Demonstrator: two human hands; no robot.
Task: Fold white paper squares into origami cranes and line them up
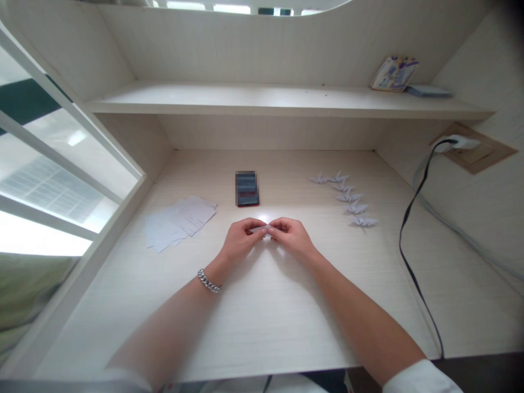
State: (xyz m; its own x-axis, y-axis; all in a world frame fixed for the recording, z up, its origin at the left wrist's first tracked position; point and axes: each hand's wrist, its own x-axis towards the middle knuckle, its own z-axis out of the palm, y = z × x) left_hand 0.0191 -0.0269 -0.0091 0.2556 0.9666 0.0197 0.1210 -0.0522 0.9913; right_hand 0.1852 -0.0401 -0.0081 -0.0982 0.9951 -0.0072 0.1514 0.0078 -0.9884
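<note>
Both hands meet over the middle of the desk, pinching one small folded piece of white paper (265, 230) between thumbs and index fingers. My left hand (244, 238) grips its left side; a chain bracelet circles that wrist. On the right side of the fold is my right hand (291, 236), fingers closed. Much of the paper is hidden by the fingertips. Several folded paper cranes (355, 208) stand in a curved row to the right. Loose sheets of white paper (192, 216) lie overlapping at the left. Just beyond the hands rests a phone (247, 189), its screen blurred.
A shelf (245, 98) spans the back, with a small printed box (395, 73) and a flat bluish item (428, 91) at its right. A black cable (405, 218) runs from the wall socket (475, 148) down across the desk's right side. Railings (61, 147) border the left.
</note>
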